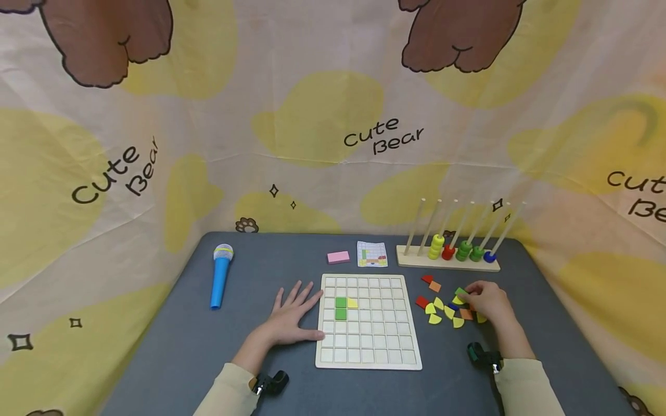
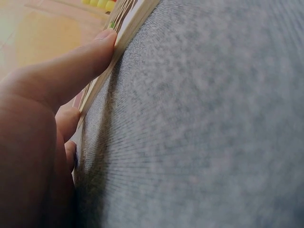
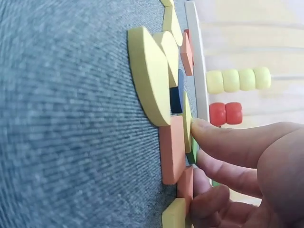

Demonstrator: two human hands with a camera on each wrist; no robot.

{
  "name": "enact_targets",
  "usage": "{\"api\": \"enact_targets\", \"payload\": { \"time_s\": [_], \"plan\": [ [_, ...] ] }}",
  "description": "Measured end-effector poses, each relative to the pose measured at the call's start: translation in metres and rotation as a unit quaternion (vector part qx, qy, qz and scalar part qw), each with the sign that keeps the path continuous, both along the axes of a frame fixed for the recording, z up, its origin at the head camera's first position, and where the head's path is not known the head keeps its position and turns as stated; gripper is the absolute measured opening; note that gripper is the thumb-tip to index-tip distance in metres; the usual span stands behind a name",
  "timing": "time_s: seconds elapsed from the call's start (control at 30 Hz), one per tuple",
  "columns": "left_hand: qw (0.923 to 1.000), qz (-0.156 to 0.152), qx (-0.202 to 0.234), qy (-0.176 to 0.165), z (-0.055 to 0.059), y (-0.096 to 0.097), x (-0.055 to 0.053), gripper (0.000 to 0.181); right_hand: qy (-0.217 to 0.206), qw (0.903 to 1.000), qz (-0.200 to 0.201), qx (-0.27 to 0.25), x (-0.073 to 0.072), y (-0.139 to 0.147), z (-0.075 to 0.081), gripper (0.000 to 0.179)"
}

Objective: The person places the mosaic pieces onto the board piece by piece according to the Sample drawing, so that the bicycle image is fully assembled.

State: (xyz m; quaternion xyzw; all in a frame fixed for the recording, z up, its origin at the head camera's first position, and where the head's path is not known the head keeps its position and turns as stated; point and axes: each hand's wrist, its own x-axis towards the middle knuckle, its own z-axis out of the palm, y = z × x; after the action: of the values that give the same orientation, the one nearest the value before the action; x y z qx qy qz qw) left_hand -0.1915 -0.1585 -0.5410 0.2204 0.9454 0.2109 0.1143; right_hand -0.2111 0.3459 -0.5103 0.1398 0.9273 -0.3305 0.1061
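Observation:
My left hand (image 1: 288, 319) lies with fingers spread at the left side of a white grid board (image 1: 368, 364); its thumb (image 2: 95, 54) touches the board's edge. Two green square tiles (image 1: 340, 314) sit one above the other in the grid, and a yellow quarter-round tile (image 1: 352, 303) is right of the upper one. Right of the board, my right hand (image 1: 489, 300) pinches a green tile (image 1: 461, 291) between thumb and forefinger, above the loose pieces. A yellow piece (image 3: 186, 123) is close by the thumb tip. Beneath the hand lie orange tiles (image 3: 172, 149), partly hidden.
Several red, orange, yellow and blue pieces (image 1: 435, 319) are scattered right of the board. Behind them stands a peg rack (image 1: 450, 263) with coloured beads. A pink block (image 1: 338, 257) and a pattern card (image 1: 372, 254) lie beyond the board; a blue toy microphone (image 1: 219, 280) is at left.

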Motion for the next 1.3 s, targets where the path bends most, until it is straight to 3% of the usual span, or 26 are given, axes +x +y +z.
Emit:
{"api": "enact_targets", "payload": {
  "time_s": [0.27, 0.53, 0.77, 1.3],
  "plan": [
    [1.0000, 0.001, -0.003, -0.002, -0.001, -0.001, 0.000, 0.104, 0.003, 0.9999, -0.009, -0.003, -0.003, -0.003, 0.004, 0.037],
    [1.0000, -0.001, -0.002, 0.002, -0.001, -0.001, 0.000, 0.103, 0.058, 0.9977, -0.023, -0.025, 0.002, -0.009, 0.007, 0.038],
    [1.0000, -0.002, 0.003, -0.003, 0.001, 0.000, 0.001, 0.103, 0.099, 0.9947, 0.003, -0.028, 0.004, -0.023, 0.016, 0.041],
    [0.9999, 0.007, 0.010, -0.006, 0.002, 0.001, 0.002, 0.104, 0.096, 0.9926, 0.027, -0.068, 0.007, -0.063, 0.036, 0.037]
  ]
}}
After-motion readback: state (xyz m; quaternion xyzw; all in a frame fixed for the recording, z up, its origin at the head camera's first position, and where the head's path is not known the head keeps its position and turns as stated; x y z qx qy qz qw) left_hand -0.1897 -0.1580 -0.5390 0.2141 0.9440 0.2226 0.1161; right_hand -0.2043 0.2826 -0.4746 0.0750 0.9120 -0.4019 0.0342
